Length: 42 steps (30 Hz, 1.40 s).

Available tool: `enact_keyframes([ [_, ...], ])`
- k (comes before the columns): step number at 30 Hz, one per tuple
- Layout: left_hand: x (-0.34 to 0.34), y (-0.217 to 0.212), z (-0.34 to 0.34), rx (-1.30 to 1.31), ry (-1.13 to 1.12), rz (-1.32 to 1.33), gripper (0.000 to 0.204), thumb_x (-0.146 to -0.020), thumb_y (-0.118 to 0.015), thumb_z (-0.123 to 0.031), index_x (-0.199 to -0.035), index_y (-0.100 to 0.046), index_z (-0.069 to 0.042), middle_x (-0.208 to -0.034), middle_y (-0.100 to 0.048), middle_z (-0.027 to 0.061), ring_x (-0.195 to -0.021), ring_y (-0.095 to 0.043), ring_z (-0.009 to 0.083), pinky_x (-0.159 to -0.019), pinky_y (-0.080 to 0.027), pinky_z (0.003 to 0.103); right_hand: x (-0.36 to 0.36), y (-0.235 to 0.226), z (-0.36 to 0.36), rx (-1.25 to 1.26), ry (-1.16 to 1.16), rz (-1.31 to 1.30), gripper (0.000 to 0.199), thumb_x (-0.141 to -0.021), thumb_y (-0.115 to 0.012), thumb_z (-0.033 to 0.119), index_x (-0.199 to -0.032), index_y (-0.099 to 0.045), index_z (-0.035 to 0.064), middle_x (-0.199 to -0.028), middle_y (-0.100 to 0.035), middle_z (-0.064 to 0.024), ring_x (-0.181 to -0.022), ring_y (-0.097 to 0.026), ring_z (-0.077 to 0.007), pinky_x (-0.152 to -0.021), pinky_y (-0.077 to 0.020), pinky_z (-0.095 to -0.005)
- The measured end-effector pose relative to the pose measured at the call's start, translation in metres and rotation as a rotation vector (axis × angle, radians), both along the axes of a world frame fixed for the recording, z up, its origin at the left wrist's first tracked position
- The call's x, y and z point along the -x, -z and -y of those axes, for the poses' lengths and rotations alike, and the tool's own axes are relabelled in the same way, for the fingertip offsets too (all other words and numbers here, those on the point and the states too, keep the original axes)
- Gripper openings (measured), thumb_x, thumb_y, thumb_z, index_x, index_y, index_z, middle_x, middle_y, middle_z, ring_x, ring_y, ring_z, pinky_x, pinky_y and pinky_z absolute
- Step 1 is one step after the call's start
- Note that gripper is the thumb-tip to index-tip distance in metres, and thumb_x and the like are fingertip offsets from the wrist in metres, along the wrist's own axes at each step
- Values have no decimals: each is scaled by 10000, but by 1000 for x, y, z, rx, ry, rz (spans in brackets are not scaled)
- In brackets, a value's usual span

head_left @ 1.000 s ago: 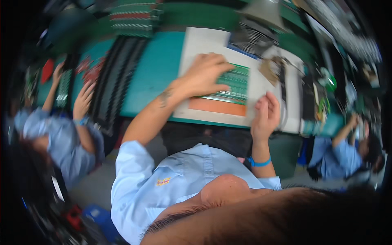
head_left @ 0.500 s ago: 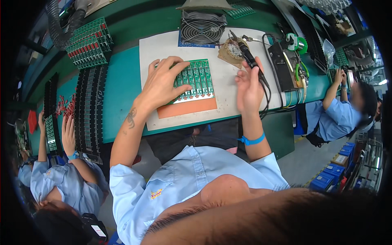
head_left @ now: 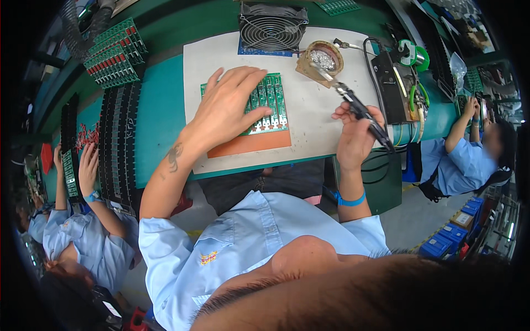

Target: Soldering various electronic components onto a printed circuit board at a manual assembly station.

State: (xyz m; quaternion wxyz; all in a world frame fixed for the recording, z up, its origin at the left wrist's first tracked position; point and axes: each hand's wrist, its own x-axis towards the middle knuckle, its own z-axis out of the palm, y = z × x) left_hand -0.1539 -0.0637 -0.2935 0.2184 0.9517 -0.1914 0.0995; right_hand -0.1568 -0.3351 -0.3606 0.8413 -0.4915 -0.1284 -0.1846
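My left hand (head_left: 225, 107) rests over a panel of green circuit boards (head_left: 270, 103), its thumb and fingers spread. The panel lies on an orange-brown strip (head_left: 251, 143) that shows along its near edge. My right hand (head_left: 358, 135), to the right of the panel, is closed round the black handle of a soldering iron (head_left: 360, 110). The iron slants up and left, and its blurred tip is at the near edge of a round pot (head_left: 324, 58) holding silvery solder bits. A brownish pad is under the pot.
A fan (head_left: 273, 33) stands behind the white sheet (head_left: 317, 132). Right of it are a black soldering station (head_left: 388, 83) and a green solder spool (head_left: 414, 56). Black slotted racks (head_left: 118, 143) and stacked boards (head_left: 113, 58) stand left. Co-workers sit on both sides.
The soldering iron has swung round so that its tip meets the pot, and my right hand has moved right and nearer to me. My left hand has shifted slightly up over the panel.
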Motion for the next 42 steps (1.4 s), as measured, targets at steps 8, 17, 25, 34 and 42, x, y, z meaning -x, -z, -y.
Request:
enact_keyframes([
  [8, -24, 17, 18, -31, 53, -14, 449, -831, -779, -211, -1232, -676, -36, -1334, -646, 107, -1222, -603, 293, -1095, -400, 439, 23, -18, 10, 561, 35, -156, 305, -920, -656, 25, -1211, -571, -6, -963, -657, -153, -870, -637, -218, -826, -529, -312],
  [17, -22, 26, 20, 57, 12, 0, 414, -810, -791, -189, -1190, -708, -48, -1333, -652, 99, -1207, -614, 280, -1076, -416, 407, 17, -21, 13, 673, -128, -118, 359, -759, -750, -47, -1094, -626, -10, -932, -676, -118, -760, -608, -185, -703, -490, -261],
  [25, -22, 27, 21, 32, -14, -34, 426, -819, -805, -178, -1220, -700, -83, -1373, -634, 32, -1199, -617, 249, -1083, -430, 394, 13, -12, 14, 692, -151, -56, 378, -733, -783, -29, -1079, -634, -10, -922, -680, -118, -718, -588, -179, -651, -468, -259],
  [34, -22, 26, 21, 34, -16, -24, 422, -818, -808, -182, -1214, -703, -84, -1373, -634, 30, -1201, -614, 246, -1090, -423, 389, 11, -14, 11, 723, -147, -60, 360, -735, -793, -14, -1065, -648, -6, -902, -680, -108, -705, -578, -174, -643, -456, -261],
  [42, -22, 27, 22, 84, -14, -15, 408, -785, -810, -170, -1164, -720, -51, -1337, -652, 83, -1194, -614, 262, -1072, -411, 399, 11, -15, 11, 715, -161, -76, 359, -735, -799, -5, -1064, -658, -7, -892, -680, -100, -704, -577, -170, -646, -450, -260],
])
